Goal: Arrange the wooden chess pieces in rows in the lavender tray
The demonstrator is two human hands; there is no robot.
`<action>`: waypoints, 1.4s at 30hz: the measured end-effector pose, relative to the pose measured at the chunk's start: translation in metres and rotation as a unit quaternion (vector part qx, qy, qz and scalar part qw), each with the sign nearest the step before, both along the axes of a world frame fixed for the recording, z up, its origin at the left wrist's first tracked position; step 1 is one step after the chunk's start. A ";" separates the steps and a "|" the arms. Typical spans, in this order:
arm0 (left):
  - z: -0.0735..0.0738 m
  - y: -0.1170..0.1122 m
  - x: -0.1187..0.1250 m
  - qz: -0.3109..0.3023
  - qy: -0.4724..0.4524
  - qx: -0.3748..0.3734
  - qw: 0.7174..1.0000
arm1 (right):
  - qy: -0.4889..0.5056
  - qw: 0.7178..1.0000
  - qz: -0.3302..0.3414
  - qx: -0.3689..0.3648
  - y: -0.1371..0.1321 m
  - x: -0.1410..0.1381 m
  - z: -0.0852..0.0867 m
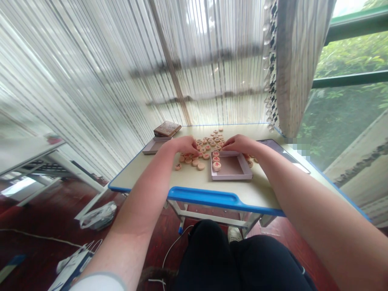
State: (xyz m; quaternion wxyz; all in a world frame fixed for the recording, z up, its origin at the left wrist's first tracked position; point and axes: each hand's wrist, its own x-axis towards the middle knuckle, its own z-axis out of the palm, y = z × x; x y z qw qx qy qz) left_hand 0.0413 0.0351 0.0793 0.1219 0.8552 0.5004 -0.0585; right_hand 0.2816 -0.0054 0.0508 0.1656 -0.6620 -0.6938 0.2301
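Observation:
Several round wooden chess pieces [209, 142] with red and dark characters lie scattered on a beige table [145, 173] with a blue rim. A shallow lilac box tray [233, 174] sits near the front and holds three pieces [216, 159] in its left corner. My left hand [184, 144] rests curled over pieces at the left of the pile. My right hand [238, 143] is curled at the tray's far edge, fingertips pinched among the pieces. What either hand holds is hidden.
A second lilac tray [153, 146] and a brown patterned box [167, 128] stand at the table's far left. A dark tablet [281, 151] lies at the right. A string curtain hangs behind. Another table, a plastic bag [98, 216] and cables are at the left, on the floor.

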 end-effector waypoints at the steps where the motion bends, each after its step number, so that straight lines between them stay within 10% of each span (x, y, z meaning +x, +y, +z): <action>1: 0.000 0.000 0.000 -0.002 -0.001 -0.007 1.000 | -0.001 1.000 0.003 0.002 0.001 0.000 0.000; 37: -0.014 0.010 0.002 -0.048 -0.008 0.032 0.998 | 0.057 0.994 -0.048 0.080 0.002 0.007 0.004; 42: -0.017 0.012 0.002 -0.036 0.010 0.022 0.999 | -0.072 0.977 -0.133 0.153 0.014 0.025 -0.002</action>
